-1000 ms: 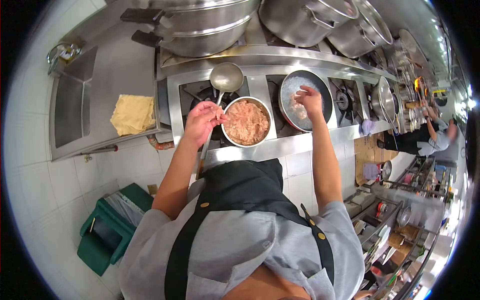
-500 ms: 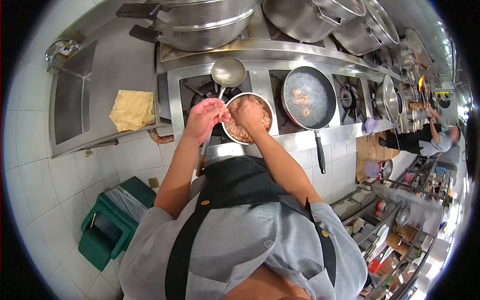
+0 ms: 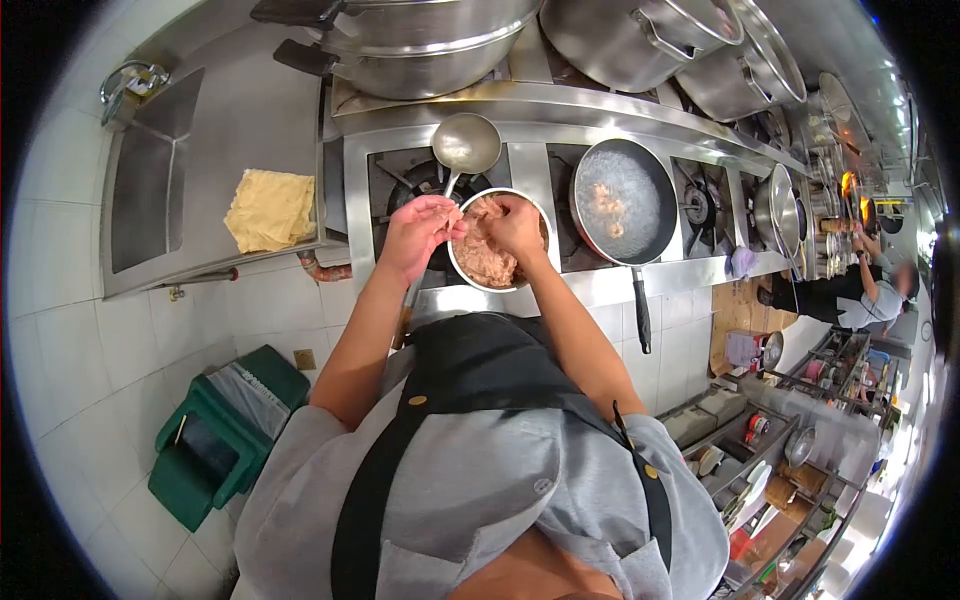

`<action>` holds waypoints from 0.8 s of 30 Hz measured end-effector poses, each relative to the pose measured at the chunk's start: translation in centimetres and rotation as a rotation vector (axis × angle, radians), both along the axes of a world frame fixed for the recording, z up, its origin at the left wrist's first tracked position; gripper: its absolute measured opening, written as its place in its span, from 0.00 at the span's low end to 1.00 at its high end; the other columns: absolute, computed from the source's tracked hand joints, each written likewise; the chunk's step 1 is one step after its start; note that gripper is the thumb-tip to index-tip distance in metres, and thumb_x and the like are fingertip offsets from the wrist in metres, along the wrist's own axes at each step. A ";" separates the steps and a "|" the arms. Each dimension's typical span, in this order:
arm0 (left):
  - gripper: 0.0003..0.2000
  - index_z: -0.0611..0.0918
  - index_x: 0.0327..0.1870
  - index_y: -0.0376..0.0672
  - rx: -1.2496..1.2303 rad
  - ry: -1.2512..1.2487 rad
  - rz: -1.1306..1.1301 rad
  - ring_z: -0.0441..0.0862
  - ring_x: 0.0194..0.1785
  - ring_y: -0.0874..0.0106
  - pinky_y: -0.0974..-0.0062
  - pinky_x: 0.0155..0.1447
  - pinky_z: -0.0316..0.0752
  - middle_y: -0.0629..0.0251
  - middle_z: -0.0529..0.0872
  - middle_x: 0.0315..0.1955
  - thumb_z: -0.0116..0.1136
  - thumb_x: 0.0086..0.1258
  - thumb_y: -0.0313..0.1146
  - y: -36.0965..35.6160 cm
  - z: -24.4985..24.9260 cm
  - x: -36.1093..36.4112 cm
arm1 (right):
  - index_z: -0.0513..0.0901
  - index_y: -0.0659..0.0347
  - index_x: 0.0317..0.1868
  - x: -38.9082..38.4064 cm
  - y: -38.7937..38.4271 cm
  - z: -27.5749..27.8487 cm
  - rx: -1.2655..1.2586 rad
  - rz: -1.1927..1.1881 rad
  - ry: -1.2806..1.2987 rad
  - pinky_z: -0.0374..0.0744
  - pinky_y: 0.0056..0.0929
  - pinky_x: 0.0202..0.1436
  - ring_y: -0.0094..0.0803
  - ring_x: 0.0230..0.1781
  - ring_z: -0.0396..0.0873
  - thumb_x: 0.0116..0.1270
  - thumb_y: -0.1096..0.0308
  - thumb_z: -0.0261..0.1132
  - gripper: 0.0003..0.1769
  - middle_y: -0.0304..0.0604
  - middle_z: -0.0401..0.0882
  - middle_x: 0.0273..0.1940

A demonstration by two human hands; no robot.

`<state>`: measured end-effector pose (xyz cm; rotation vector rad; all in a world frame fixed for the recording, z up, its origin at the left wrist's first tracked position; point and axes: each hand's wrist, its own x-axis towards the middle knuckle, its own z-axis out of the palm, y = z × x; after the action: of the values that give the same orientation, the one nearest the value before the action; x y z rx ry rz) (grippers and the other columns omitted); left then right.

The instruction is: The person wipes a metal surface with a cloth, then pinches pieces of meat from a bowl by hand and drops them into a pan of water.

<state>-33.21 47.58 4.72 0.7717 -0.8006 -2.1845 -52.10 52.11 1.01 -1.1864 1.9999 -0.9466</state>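
A round pot [image 3: 547, 225] full of raw minced meat [image 3: 488, 262] stands in front of me at the stove's front edge. My right hand [image 3: 517, 230] is over the pot, its fingers closed on some of the meat near the far rim. Just left of the rim, my left hand [image 3: 418, 238] is raised with its fingertips pinched on a small bit of minced meat. To the right sits a black-handled frying pan [image 3: 655, 215] of cloudy liquid, with pale meat pieces [image 3: 607, 208] in it. A ladle [image 3: 466, 143] rests behind the pot; my left hand partly hides its handle.
A folded yellowish cloth [image 3: 270, 210] lies on the steel counter at left, beside a sink [image 3: 150, 190]. Large steel pots [image 3: 640, 45] line the back. A green bin [image 3: 215, 450] stands below left. Another person [image 3: 865, 290] works at the far right near flames.
My right hand has drawn up from deeper in the meat toward the pot's far rim, closer to my left hand. The left fingers have pinched closer together. The view has shifted slightly.
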 end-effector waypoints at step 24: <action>0.09 0.75 0.47 0.33 -0.003 -0.034 0.025 0.82 0.42 0.64 0.69 0.50 0.77 0.56 0.82 0.40 0.51 0.69 0.26 0.3 -0.5 0.0 | 0.84 0.68 0.37 0.3 1.3 0.2 -0.250 -0.136 -0.365 0.77 0.24 0.34 0.22 0.29 0.78 0.51 0.74 0.68 0.12 0.40 0.84 0.30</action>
<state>-33.22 47.85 4.18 0.8154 -0.8072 -2.1527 -51.82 53.43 1.20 -0.9276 1.7193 -1.4058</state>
